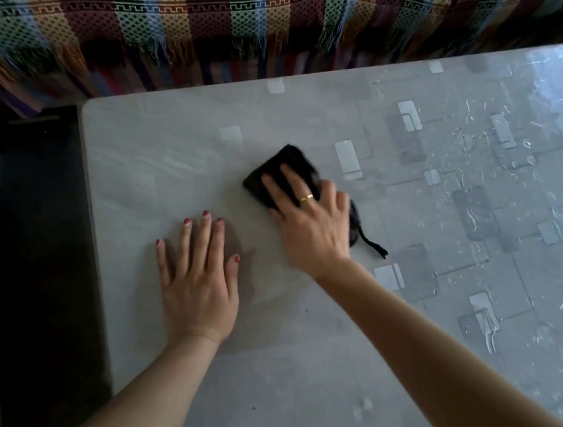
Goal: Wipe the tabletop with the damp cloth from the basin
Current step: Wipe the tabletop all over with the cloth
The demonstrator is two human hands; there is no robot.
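A dark, nearly black cloth (280, 165) lies folded on the grey tabletop (151, 164) near its middle. My right hand (312, 224) presses flat on the cloth, fingers spread over it, a gold ring on one finger. A loose tail of the cloth sticks out below the hand on the right. My left hand (199, 279) rests flat on the bare tabletop to the left of the cloth, fingers apart, holding nothing. The tabletop has a pattern of grey squares and shines with wet streaks on its right half. No basin is in view.
A sofa covered by a colourful woven throw with fringe (220, 23) runs along the table's far edge. Left of the table lies a dark floor strip (36, 254). The table's left edge (95, 231) and far edge are in view.
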